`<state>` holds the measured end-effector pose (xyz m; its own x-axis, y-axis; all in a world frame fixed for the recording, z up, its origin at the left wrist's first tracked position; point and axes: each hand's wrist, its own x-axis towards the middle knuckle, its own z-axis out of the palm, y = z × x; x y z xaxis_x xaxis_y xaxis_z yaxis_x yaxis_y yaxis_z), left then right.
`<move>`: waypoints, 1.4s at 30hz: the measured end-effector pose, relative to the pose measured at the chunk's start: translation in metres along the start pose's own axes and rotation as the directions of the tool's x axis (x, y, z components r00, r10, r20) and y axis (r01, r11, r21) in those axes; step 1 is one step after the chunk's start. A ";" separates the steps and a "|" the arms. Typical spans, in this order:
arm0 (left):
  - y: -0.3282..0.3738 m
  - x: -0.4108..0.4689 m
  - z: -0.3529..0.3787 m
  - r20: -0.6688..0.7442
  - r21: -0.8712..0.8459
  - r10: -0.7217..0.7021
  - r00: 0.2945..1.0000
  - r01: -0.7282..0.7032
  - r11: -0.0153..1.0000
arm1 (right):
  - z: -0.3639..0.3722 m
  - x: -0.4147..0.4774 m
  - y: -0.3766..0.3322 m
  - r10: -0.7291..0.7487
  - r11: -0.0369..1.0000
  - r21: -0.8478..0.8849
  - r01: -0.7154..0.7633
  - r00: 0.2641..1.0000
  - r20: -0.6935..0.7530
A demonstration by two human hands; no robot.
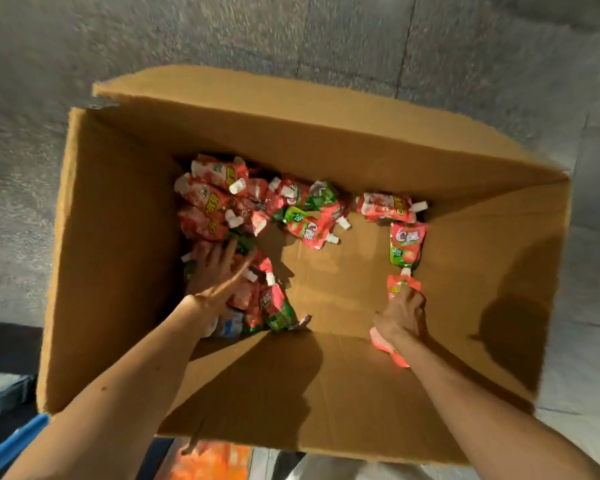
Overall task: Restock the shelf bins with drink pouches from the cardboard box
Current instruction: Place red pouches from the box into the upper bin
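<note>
A large open cardboard box [326,140] fills the view, seen from above. Several red and green drink pouches with white caps lie on its floor, heaped at the left [212,199] and scattered along the back [309,223]. My left hand [217,275] lies with spread fingers on the pile of pouches at the left. At the right, my right hand [400,315] grips a red pouch [399,285], whose lower end sticks out under my wrist. A green and red pouch [406,247] lies just beyond it.
The box stands on a grey concrete floor [257,32]. A blue edge [11,445] shows at the bottom left. Something orange [212,462] is below the box's near wall. The middle of the box floor [333,289] is bare cardboard.
</note>
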<state>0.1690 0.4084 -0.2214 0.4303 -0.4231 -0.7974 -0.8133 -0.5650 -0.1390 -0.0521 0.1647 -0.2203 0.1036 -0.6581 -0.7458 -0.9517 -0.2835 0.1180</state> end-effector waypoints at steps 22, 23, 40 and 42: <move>0.019 -0.016 -0.006 0.369 -0.929 -0.108 0.923 0.362 -0.083 | -0.003 0.022 -0.068 -0.617 0.787 0.042 0.616 0.783 0.078; 0.017 -0.020 -0.010 0.425 -0.896 -0.099 0.899 0.403 -0.189 | -0.004 0.021 -0.082 -0.692 0.721 -0.014 0.693 0.720 0.041; -0.010 -0.061 -0.020 0.454 -0.662 0.091 0.886 0.404 -0.631 | 0.008 0.005 -0.140 -0.642 0.746 -0.072 0.662 0.744 0.187; -0.010 -0.071 -0.023 0.420 -0.672 0.073 0.904 0.364 -0.645 | -0.001 0.002 -0.131 -0.622 0.768 0.003 0.640 0.745 0.242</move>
<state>0.1555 0.4271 -0.1499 0.1649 -0.1266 -0.9781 0.9445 -0.2653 0.1936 0.0731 0.2002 -0.2368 0.5986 -0.1449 -0.7878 -0.6658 -0.6369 -0.3887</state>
